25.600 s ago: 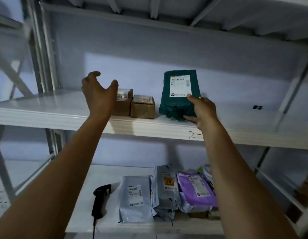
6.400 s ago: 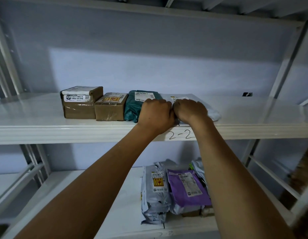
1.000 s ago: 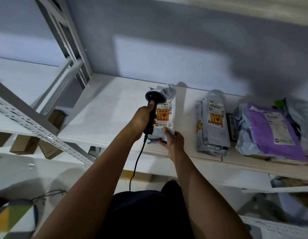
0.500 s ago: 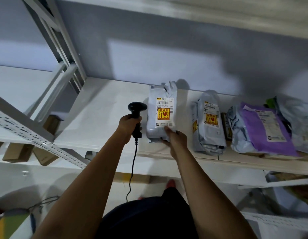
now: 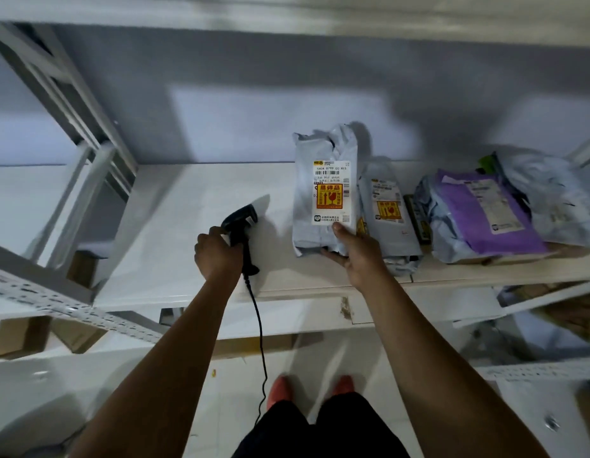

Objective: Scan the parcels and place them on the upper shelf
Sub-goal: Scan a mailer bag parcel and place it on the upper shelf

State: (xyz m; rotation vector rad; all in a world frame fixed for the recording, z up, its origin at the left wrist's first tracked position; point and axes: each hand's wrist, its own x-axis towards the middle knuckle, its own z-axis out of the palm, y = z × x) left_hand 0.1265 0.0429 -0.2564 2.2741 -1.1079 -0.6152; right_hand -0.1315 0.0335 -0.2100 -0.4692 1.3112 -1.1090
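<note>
My right hand [image 5: 354,251] grips the lower end of a grey plastic parcel [image 5: 323,190] with a white label and a yellow fragile sticker, label facing me, held up off the white lower shelf [image 5: 194,206]. My left hand [image 5: 217,252] is closed on the handle of a black corded barcode scanner [image 5: 242,226], low over the shelf to the left of the parcel, a gap between them. The upper shelf shows only as its pale underside [image 5: 287,11] along the top of the view.
Right of the held parcel lie another grey parcel with a yellow sticker [image 5: 387,216], a purple parcel [image 5: 482,213] and a grey bag [image 5: 551,200]. A grey rack upright [image 5: 65,90] stands at left. Cardboard boxes [image 5: 19,335] sit on a lower level. My feet are on the floor below.
My left hand has drawn the scanner away from the label, leftward and down toward the shelf. My right hand has tilted the grey parcel upward, and the view has tipped further down.
</note>
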